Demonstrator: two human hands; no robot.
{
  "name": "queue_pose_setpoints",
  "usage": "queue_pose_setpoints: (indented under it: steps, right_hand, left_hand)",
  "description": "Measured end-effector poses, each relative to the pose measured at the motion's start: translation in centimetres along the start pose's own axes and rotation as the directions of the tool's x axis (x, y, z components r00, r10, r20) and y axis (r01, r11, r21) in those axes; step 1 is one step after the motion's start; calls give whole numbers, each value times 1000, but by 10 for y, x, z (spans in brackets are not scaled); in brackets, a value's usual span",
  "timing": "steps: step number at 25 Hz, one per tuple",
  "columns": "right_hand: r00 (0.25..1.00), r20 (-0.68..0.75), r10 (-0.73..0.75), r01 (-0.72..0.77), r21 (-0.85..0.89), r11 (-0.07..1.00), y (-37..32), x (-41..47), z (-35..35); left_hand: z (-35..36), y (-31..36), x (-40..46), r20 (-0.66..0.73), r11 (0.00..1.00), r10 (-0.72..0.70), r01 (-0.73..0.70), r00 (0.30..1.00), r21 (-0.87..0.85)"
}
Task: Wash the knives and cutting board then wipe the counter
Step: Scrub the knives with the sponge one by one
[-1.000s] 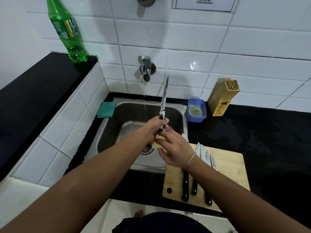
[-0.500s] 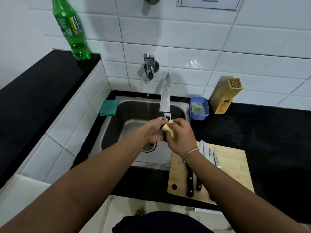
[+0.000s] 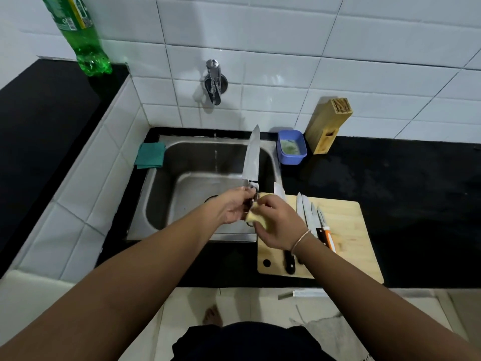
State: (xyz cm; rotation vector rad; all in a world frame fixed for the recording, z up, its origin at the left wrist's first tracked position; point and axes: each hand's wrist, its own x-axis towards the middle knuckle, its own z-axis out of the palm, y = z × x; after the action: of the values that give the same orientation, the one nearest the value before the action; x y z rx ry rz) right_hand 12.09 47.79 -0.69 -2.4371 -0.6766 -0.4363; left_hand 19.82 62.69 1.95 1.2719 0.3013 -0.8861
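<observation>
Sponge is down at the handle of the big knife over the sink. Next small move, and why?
Probably slide the yellow sponge in the right hand up from the handle onto the blade of the large knife, which the left hand holds tip-up over the sink. The blade looks unsoaped, a thin stream falls from the tap, and more knives wait on the cutting board.

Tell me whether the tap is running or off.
Running: a thin stream of water falls from the tap into the sink.
</observation>
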Motion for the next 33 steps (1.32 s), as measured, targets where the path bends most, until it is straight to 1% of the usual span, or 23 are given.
queue_pose_setpoints:
  steps: [1, 2, 3, 4, 5, 6, 7, 8, 11, 14, 15, 16, 17, 18, 19, 22, 23, 25, 26, 28, 30, 33]
  right_hand:
    - [999, 32, -14, 14, 9, 1000, 3, -5, -5]
    - [1000, 14, 23, -23, 21, 1000, 8, -8, -10]
    - [993, -52, 103, -101, 48, 994, 14, -11, -16]
    - [966, -140, 218, -208, 86, 974, 19, -11, -20]
    - [917, -212, 338, -317, 128, 940, 26, -13, -26]
    - [864, -249, 438, -411, 156, 898, 33, -16, -32]
    - [823, -263, 503, -478, 157, 864, 42, -20, -37]
    - [803, -250, 541, -521, 146, 841, 49, -24, -41]
    - [768, -177, 615, -601, 133, 788, 68, -40, -52]
    - [754, -138, 642, -623, 163, 765, 70, -44, -50]
    - [751, -129, 647, -625, 174, 761, 71, -47, -52]
    - [750, -116, 651, -628, 184, 756, 73, -52, -54]
    - [750, -101, 654, -630, 191, 753, 74, -57, -55]
    - [753, -91, 651, -628, 192, 754, 75, -61, -56]
    - [760, -88, 643, -621, 191, 760, 76, -64, -58]
    - [789, -90, 608, -585, 194, 788, 75, -62, -64]
    - [797, -91, 597, -574, 194, 796, 74, -60, -66]
    - [809, -87, 582, -560, 190, 806, 71, -57, -69]
    - [813, -82, 576, -556, 184, 811, 70, -56, -70]
    - [821, -77, 566, -550, 166, 819, 67, -53, -71]
    - [822, -70, 565, -549, 161, 820, 67, -51, -73]
    - [804, -62, 591, -576, 166, 801, 70, -51, -76]
  left_hand:
    - [2, -7, -1, -15, 1000, -10, 10, 1000, 2]
    - [5, -13, -1, -43, 1000, -17, 18, 999, 15]
    - [9, -20, -2, -80, 998, -19, 23, 997, 50]
    - [11, -27, -2, -122, 994, -16, 29, 992, 103]
    - [15, -34, -2, -163, 987, -13, 39, 987, 155]
    - [19, -45, -2, -197, 978, -13, 53, 980, 200]
    - [26, -56, -2, -220, 968, -15, 69, 975, 240]
    - [32, -69, -2, -234, 956, -18, 85, 972, 281]
    - [62, -104, -2, -289, 895, 7, 123, 957, 429]
    - [62, -115, 5, -352, 837, 83, 127, 932, 533]
    - [65, -116, 5, -356, 792, 129, 120, 926, 599]
    - [68, -116, 5, -343, 703, 197, 112, 919, 702]
    - [70, -115, 4, -319, 584, 270, 108, 909, 804]
    - [71, -114, 1, -290, 471, 341, 104, 894, 876]
    - [72, -112, -1, -271, 396, 393, 104, 879, 912]
    - [74, -108, -9, -250, 283, 499, 117, 830, 952]
    - [79, -110, -9, -224, 235, 526, 113, 820, 965]
    - [94, -118, -7, -145, 125, 530, 92, 836, 988]
    - [102, -121, -5, -120, 89, 513, 86, 850, 992]
    - [113, -126, 3, -118, 76, 485, 92, 867, 993]
    - [117, -129, 10, -144, 102, 470, 108, 871, 989]
    - [119, -130, 16, -146, 99, 463, 112, 875, 989]
